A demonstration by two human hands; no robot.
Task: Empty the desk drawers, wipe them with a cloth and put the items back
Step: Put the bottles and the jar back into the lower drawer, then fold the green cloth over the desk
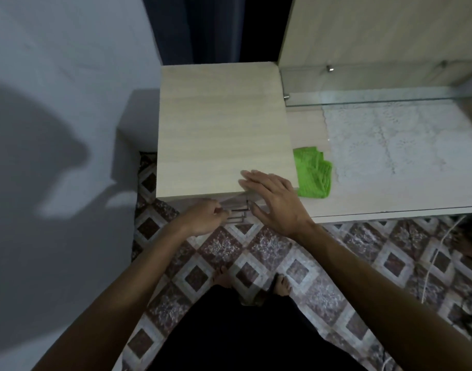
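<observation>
Risk: drawer (240,200) sits under cabinet top (224,129), barely visible at frame centre; jerky pull on handle (237,214) could yank it off runners and spill contents, or fingers could slip off thin bar. Left hand (205,219) curled, fingertips pinching handle, forearm reaching from lower left. Right hand (272,199) spread flat, fingers straight, resting on front edge of cabinet top, seemingly bracing. Green cloth (312,172) folded on desk (390,207), just right of cabinet, untouched.

I'm looking down into a room of a home: patterned diamond floor covering (269,253) under bare feet (281,285), a pale wood-grain drawer unit (221,129) against a plain wall (55,76), a lace mat (398,140) beneath a glass shelf (376,100).
</observation>
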